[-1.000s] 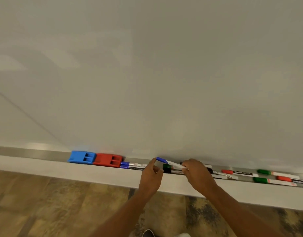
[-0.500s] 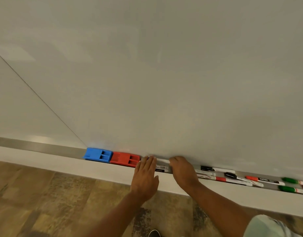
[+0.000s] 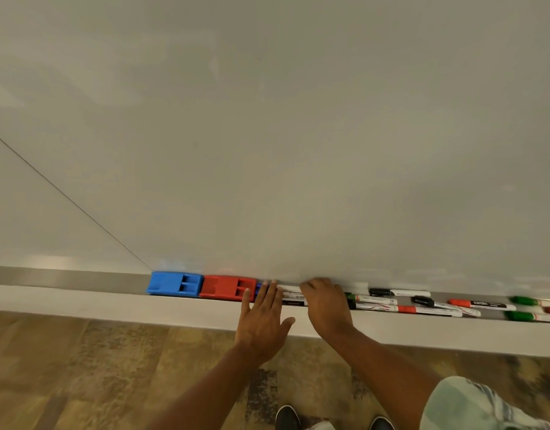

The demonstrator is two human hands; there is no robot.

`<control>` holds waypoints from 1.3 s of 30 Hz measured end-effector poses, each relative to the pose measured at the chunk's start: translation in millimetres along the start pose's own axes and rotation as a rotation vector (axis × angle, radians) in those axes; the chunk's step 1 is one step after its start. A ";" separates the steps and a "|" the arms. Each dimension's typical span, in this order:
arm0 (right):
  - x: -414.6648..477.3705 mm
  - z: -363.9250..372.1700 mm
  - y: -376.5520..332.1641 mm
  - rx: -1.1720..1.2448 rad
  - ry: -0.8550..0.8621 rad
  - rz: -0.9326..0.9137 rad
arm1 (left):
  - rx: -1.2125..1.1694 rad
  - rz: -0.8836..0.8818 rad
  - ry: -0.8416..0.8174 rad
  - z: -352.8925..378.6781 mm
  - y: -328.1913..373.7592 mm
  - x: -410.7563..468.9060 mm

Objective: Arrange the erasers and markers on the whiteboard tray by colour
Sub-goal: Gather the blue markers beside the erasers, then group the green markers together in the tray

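The fingers of the left hand [image 3: 261,318] are spread flat and hold nothing; their tips lie on the blue caps of the blue markers [image 3: 293,295], just right of the red eraser [image 3: 227,288]. The right hand [image 3: 324,302] is curled over the other end of the same markers, palm down, and I cannot tell whether its fingers pinch a marker or only press on them. Both hands seem to push the blue markers leftward into a tidy bundle on the whiteboard tray [image 3: 66,279]. As I judge it, the task is about one third done: the blue eraser [image 3: 174,283] and the red eraser sit touching at the left, and the blue markers are gathered beside the red one. What is left lies to the right, where green [image 3: 371,301], black [image 3: 397,292] and red markers [image 3: 478,304] are mixed and some lie crossed, with more green ones [image 3: 528,316] at the far right edge. The blue markers stand next to the red eraser and not the blue one, so this may also need a swap. Compared with one second ago, the blue marker that both hands held lifted above the tray is now down among the others, and the hands have flattened onto the group.
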State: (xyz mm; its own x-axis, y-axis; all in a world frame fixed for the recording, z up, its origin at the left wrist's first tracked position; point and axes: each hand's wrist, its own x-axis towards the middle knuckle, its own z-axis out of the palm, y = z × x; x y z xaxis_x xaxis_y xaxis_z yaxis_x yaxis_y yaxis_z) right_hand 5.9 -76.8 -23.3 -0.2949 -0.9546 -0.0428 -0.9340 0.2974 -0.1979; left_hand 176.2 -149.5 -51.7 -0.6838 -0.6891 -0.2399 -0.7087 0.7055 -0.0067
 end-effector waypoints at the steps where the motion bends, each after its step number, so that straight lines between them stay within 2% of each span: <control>1: -1.0 0.2 -1.3 -0.019 -0.002 0.005 | 0.002 0.000 -0.002 0.5 -0.6 0.1; 11: -10.0 -1.5 0.7 -0.018 0.090 0.039 | 0.053 0.003 -0.012 4.0 -3.7 -1.2; 19: -24.1 -7.7 52.5 0.037 0.142 0.069 | 0.047 0.014 -0.039 -0.5 -1.0 -5.9; 22: -29.9 -10.0 75.1 0.045 0.165 0.078 | -0.011 0.015 0.018 -3.9 2.6 -7.9; 25: -35.4 -13.5 96.6 0.028 0.160 0.064 | -0.095 0.057 0.124 -8.5 15.3 -8.1; 27: -39.5 -15.8 108.1 0.000 0.126 0.058 | -0.178 0.068 0.130 -16.3 31.5 -6.8; 30: -42.7 -21.4 115.2 -0.039 0.051 0.059 | -0.433 0.025 0.141 -31.3 62.8 0.6; 34: -42.4 -27.6 122.3 -0.081 -0.050 0.052 | -0.801 -0.126 -0.003 -45.5 104.0 22.2; 39: -39.5 -29.2 134.4 -0.131 -0.120 0.034 | -0.985 -0.271 -0.123 -54.3 131.8 41.0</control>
State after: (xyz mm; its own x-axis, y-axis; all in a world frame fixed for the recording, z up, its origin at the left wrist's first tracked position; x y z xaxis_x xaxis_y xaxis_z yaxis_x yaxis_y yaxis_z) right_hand -113.9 1.4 -19.7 -0.3081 -0.9368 -0.1657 -0.9444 0.3222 -0.0658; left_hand 45.4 -93.7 -9.8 -0.4965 -0.7443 -0.4466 -0.7024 0.0422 0.7105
